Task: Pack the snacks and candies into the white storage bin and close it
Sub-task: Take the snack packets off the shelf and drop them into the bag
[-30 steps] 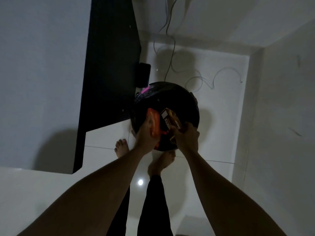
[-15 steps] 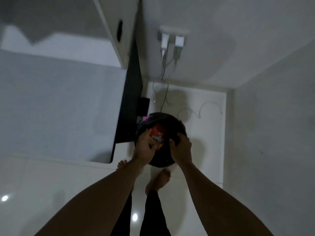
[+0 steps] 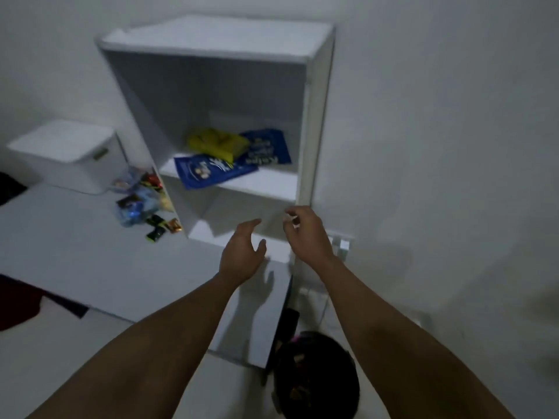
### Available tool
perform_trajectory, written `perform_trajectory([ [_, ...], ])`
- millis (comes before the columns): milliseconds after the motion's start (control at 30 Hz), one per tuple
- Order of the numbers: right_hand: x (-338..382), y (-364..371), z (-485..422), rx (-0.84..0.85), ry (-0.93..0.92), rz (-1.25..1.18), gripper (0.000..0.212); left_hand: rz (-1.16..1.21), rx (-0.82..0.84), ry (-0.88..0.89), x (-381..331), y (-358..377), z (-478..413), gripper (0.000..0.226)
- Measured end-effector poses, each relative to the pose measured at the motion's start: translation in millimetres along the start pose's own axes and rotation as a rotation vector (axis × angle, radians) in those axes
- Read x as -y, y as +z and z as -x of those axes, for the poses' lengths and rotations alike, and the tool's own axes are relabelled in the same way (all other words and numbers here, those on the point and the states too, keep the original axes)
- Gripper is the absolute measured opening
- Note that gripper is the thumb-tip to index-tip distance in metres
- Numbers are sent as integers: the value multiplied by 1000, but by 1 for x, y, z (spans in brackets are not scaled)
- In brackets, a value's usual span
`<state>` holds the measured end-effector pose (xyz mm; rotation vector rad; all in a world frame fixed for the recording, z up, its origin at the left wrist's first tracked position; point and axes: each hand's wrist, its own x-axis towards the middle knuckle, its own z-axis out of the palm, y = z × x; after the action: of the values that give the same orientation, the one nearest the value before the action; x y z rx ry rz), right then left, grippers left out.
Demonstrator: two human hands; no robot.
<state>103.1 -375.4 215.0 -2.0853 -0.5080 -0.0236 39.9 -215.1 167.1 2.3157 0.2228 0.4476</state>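
Head view, dim light; entries as follows.

Item: white lidded plastic storage bin [image 3: 68, 155], lid on, standing at the far left of the white desk top [image 3: 90, 261], well apart from both hands.

Item: loose heap of small coloured candy and snack wrappers [image 3: 142, 201], lying on the desk between the bin and the shelf unit, just beside the unit's left wall; none packed yet, by the look of it.

Item: white open-fronted wooden shelf unit [image 3: 314, 116]. On its middle shelf lie two flat blue snack bags [image 3: 211, 172], with a crumpled yellow snack bag [image 3: 216, 142] resting partly on them.

Item: left hand [image 3: 242, 255], raised before the lower compartment, fingers spread, palm empty.

Item: right hand [image 3: 308, 234], near the unit's right edge, fingers curled; something small and pale may sit at the fingertips, but blur prevents certainty about whether it holds anything.

Item: round black bin [image 3: 314, 376], on the floor below, contents indistinct.

Assessment: both hands lift toward the shelved bags, probably to gather them; the storage bin's lid must come off first.
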Motion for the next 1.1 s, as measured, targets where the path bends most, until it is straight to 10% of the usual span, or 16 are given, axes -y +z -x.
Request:
perform_trajectory([
  [467, 97, 68, -158, -129, -90, 158, 38, -277, -239, 302, 43, -139, -196, 37],
  [633, 97, 107, -191, -27, 134, 212, 102, -521, 142, 306, 75, -153, -285, 67],
  [867, 89, 157, -222, -13, 265, 360, 110, -716, 620, 401, 83, -142, -351, 85],
  [1100, 80, 157, -227, -71, 293, 406, 127, -734, 539, 425, 102, -141, -359, 86],
])
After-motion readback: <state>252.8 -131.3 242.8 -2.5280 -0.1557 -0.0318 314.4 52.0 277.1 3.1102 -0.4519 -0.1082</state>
